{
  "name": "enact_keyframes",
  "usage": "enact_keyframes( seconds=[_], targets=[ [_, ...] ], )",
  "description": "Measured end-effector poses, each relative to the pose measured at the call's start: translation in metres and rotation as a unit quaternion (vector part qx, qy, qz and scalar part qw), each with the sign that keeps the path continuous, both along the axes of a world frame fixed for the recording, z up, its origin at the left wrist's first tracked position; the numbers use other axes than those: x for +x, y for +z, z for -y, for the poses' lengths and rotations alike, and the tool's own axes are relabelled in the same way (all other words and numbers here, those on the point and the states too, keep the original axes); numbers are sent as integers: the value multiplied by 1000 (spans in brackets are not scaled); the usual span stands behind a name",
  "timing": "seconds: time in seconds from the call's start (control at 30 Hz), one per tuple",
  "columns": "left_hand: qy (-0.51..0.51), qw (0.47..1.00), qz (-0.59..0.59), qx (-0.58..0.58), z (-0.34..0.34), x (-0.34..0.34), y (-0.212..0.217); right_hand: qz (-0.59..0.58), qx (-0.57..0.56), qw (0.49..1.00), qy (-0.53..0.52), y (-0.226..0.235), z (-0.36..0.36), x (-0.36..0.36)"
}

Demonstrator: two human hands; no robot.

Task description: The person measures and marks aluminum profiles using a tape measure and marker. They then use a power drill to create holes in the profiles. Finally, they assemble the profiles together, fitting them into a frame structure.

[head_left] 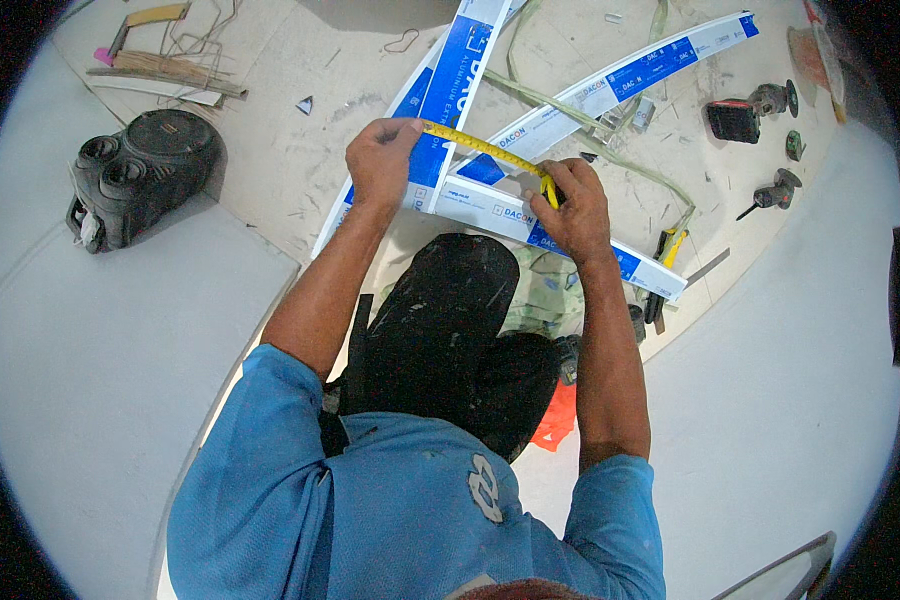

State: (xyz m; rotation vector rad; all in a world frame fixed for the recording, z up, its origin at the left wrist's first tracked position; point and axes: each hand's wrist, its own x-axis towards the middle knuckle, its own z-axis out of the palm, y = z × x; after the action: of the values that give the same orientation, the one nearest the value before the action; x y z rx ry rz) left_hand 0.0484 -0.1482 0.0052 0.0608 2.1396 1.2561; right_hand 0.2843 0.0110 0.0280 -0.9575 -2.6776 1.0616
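Tape measure [485,146] stretched crosswise over long axis of blue-white strip [457,95], left hand [378,165] nearer; one end pinched by its closed fingertips, other gripped by right hand [578,210], fingers curled.

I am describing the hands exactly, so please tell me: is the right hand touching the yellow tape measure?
Touching. The head view shows the right hand with the yellow tape measure held between thumb and fingers.
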Motion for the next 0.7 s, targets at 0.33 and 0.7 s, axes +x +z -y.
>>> enact_keyframes(
  seconds=[0.33,0.7],
  targets=[
    [0,997,-62,36,4,0,-3,-9,22,1000,6,-1,0,-2],
    [-218,965,-69,127,9,28,72,-19,-169,985,-42,69,75,66]
  ],
)
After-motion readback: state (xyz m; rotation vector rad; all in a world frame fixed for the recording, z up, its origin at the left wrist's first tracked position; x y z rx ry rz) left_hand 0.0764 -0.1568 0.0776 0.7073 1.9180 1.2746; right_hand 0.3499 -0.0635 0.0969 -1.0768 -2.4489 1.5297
